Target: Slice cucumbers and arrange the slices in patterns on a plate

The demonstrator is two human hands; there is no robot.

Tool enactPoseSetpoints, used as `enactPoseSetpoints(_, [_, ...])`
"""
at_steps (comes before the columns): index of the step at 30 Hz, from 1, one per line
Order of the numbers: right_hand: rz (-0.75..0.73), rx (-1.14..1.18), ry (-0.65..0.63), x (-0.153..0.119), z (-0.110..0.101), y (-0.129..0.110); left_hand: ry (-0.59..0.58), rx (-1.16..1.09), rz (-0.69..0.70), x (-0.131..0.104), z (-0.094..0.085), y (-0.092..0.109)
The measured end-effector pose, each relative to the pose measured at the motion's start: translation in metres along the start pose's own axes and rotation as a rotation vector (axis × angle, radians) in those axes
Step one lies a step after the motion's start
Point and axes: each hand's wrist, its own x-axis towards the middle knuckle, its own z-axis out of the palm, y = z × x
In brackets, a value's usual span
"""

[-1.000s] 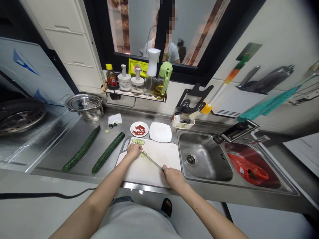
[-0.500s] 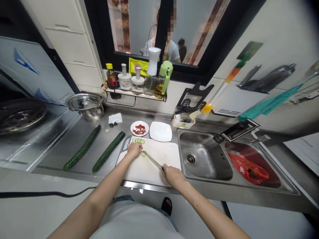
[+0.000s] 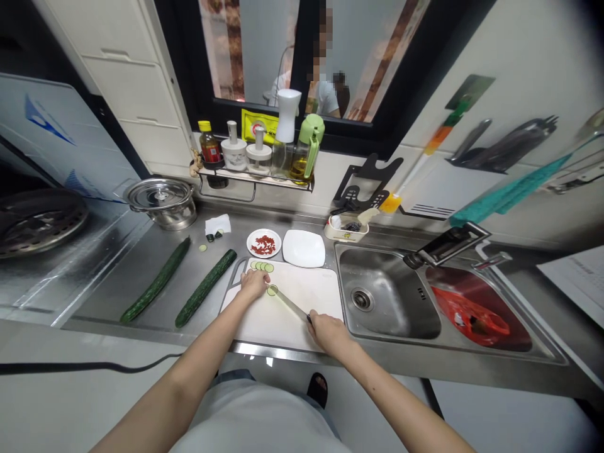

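Observation:
My right hand (image 3: 328,330) is wrapped round the handle of a kitchen knife (image 3: 292,306), whose blade points up and left over the white cutting board (image 3: 302,283). At the blade's tip lies a round cucumber slice (image 3: 272,290). My left hand (image 3: 255,284) is closed beside that tip, its fingertips pinched together; a small pale bit shows at them, too small to name. Just above it, several overlapping cucumber slices (image 3: 262,267) form a row along the board's upper edge. Left of the board, two whole cucumbers (image 3: 205,288) rest on the steel counter.
A plate of chopped red pieces (image 3: 264,243) and a white square plate (image 3: 303,248) stand behind the board. To the right is a sink (image 3: 391,308), with a red plastic bag (image 3: 472,318) in its second basin. A lidded steel pot (image 3: 163,202) stands back left.
The view has shifted very slightly. Both hands, the knife and the slices keep the same places on the board.

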Motion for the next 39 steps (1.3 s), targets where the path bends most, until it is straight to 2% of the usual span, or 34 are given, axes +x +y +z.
enactPoseSetpoints(6, [0.006, 0.006, 0.017, -0.002, 0.003, 0.000, 0.001, 0.005, 0.010, -0.001, -0.001, 0.000])
enactPoseSetpoints(15, [0.051, 0.008, -0.053, -0.019, 0.002, 0.004, 0.013, -0.004, 0.003, -0.005, -0.003, 0.002])
enactPoseSetpoints(22, [0.106, 0.057, -0.063, -0.033, 0.010, 0.007, 0.103, 0.063, 0.046, -0.016, 0.002, 0.005])
enactPoseSetpoints(27, [0.134, 0.166, -0.064, -0.033, 0.022, 0.015, 0.134, 0.082, 0.077, -0.020, 0.007, 0.004])
enactPoseSetpoints(32, [0.214, 0.439, 0.069, -0.024, 0.045, 0.019, 0.175, 0.069, 0.080, -0.024, 0.011, 0.003])
enactPoseSetpoints(39, [0.299, 0.834, 0.313, -0.005, 0.073, 0.003, 0.199, 0.058, 0.086, -0.028, 0.011, 0.004])
